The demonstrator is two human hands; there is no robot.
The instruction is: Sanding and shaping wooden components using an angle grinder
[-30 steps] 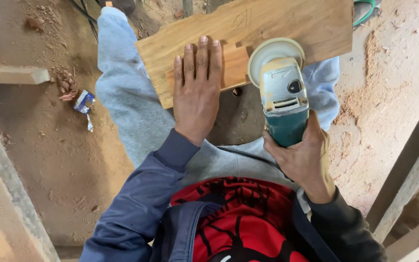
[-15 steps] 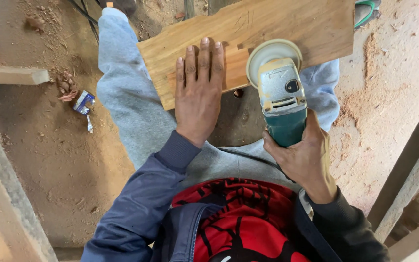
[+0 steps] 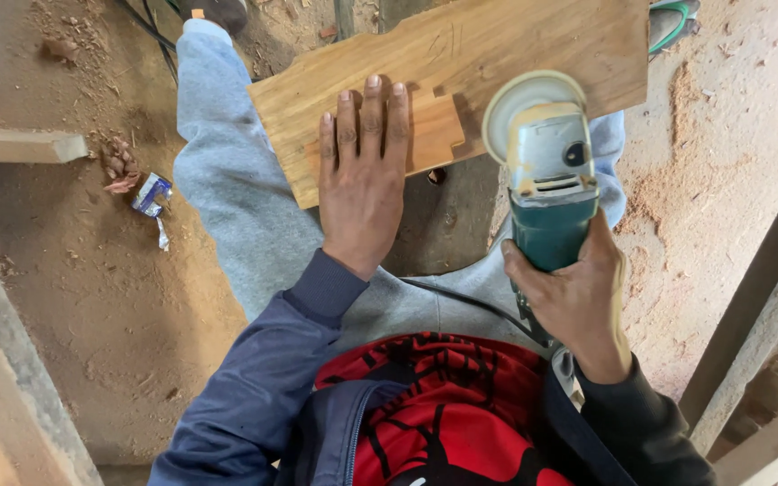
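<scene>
A light wooden board (image 3: 515, 45) lies across my knees in grey trousers. My left hand (image 3: 362, 171) lies flat on its near left part, fingers together and pointing away from me. My right hand (image 3: 574, 301) grips the teal body of an angle grinder (image 3: 551, 180). The grinder's round sanding disc (image 3: 526, 99) sits at the board's near edge, right of a stepped notch cut into that edge. A black cable (image 3: 461, 301) runs from the grinder across my lap.
Sawdust covers the dirt floor on both sides. A short wooden block (image 3: 15, 146) and a crumpled wrapper (image 3: 152, 196) lie at the left. Timber beams (image 3: 767, 297) lean at the right and a thick plank (image 3: 11, 360) runs along the left edge.
The grinder has shifted to the right along the board's near edge, uncovering the stepped notch. My left hand has stayed flat on the board.
</scene>
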